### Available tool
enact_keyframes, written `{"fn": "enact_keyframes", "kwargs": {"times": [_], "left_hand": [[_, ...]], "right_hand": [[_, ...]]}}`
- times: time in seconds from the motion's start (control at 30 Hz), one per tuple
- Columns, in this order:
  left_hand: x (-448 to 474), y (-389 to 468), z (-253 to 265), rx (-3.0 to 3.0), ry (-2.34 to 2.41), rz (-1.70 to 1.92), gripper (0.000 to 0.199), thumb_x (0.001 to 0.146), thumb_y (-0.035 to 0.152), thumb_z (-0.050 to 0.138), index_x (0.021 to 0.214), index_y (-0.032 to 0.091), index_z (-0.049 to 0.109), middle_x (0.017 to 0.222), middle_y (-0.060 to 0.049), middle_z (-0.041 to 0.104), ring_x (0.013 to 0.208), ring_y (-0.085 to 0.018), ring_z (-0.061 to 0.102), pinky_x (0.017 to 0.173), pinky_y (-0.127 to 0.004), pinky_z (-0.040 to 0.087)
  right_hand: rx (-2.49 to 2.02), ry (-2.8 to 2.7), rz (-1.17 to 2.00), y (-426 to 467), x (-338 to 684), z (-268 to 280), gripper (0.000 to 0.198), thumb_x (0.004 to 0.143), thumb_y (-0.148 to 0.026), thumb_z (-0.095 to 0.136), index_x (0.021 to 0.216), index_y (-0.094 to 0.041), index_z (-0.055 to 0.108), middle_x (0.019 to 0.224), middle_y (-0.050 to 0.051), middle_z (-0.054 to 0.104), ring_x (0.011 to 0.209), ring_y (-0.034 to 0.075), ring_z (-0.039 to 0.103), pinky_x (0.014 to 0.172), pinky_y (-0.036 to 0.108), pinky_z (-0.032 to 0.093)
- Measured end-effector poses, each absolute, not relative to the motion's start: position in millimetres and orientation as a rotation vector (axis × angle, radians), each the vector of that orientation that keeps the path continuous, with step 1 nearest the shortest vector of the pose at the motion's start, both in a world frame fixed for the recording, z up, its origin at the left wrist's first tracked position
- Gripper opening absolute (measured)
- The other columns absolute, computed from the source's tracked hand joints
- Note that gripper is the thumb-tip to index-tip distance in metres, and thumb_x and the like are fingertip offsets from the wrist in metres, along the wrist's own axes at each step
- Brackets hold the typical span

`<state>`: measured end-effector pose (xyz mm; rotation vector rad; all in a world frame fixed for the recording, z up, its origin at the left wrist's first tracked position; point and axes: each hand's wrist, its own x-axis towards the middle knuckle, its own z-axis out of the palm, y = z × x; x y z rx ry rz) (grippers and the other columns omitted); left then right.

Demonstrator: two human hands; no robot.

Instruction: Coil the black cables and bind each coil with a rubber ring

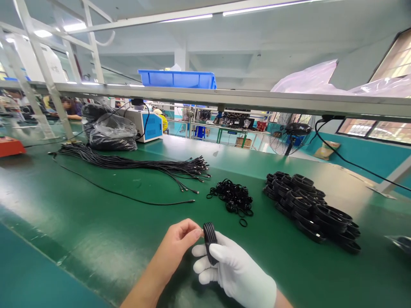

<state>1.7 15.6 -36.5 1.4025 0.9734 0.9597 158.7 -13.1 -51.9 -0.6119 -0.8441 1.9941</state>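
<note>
A black cable wound into a tight flat coil [210,241] stands on edge between my hands, low over the green table. My right hand [236,265], in a white glove, grips it with the thumb on the near side and the fingers behind. My bare left hand [183,235] is closed in a pinch at the coil's left edge; what lies right between the fingertips is mostly hidden. Just beyond my hands lies a heap of small black rings [233,196], with one loose ring [243,223] in front of it.
Straight black cables [138,164] lie in a bundle at left, and a single cable [128,194] runs in front. Coiled cables [305,205] are piled at right. Behind stand plastic-bagged goods [112,132] and a blue-and-white machine [150,126]. A shelf [257,99] spans overhead, carrying a blue bin [178,80].
</note>
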Motion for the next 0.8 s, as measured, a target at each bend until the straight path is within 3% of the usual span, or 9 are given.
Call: {"fn": "enact_keyframes", "kwargs": {"times": [0.1,0.27,0.6,0.8], "left_hand": [[3.8,13.9,-35.5,1.464,0.898,0.821,0.011,0.076,0.026,0.058,0.072,0.016,0.058,0.067,0.004,0.050,0.066,-0.012,0.042,0.064,-0.023,0.034],[3.4,11.8,-32.8,1.606,0.933,0.741,0.011,0.074,0.019,0.055,0.064,0.017,0.053,0.069,0.004,0.048,0.070,-0.013,0.041,0.067,-0.023,0.033],[-3.3,14.5,-37.6,1.541,0.854,0.720,0.015,0.081,0.027,0.052,0.070,0.018,0.049,0.069,0.004,0.046,0.068,-0.012,0.040,0.066,-0.024,0.033],[-5.5,15.4,-32.0,1.616,0.978,0.738,0.013,0.079,0.027,0.055,0.073,0.017,0.060,0.077,0.001,0.054,0.077,-0.016,0.048,0.073,-0.026,0.036]], "right_hand": [[-0.640,-0.884,1.990,-14.4,158.2,-48.6,0.054,0.069,-0.033,0.070,0.114,-0.015,0.046,0.087,0.005,0.057,0.074,0.016,0.062,0.064,0.028,0.048],[-0.691,-0.942,1.982,-14.8,160.0,-45.2,0.057,0.061,-0.026,0.075,0.109,-0.015,0.047,0.094,0.005,0.055,0.074,0.014,0.061,0.064,0.028,0.049],[-0.839,-0.982,1.904,-11.9,159.8,-44.5,0.068,0.056,-0.023,0.077,0.114,-0.019,0.042,0.090,0.002,0.055,0.072,0.017,0.063,0.068,0.036,0.051],[-0.942,-0.952,1.827,-13.4,159.3,-42.1,0.069,0.056,-0.021,0.076,0.115,-0.020,0.040,0.085,0.000,0.053,0.070,0.017,0.063,0.066,0.035,0.050]]}}
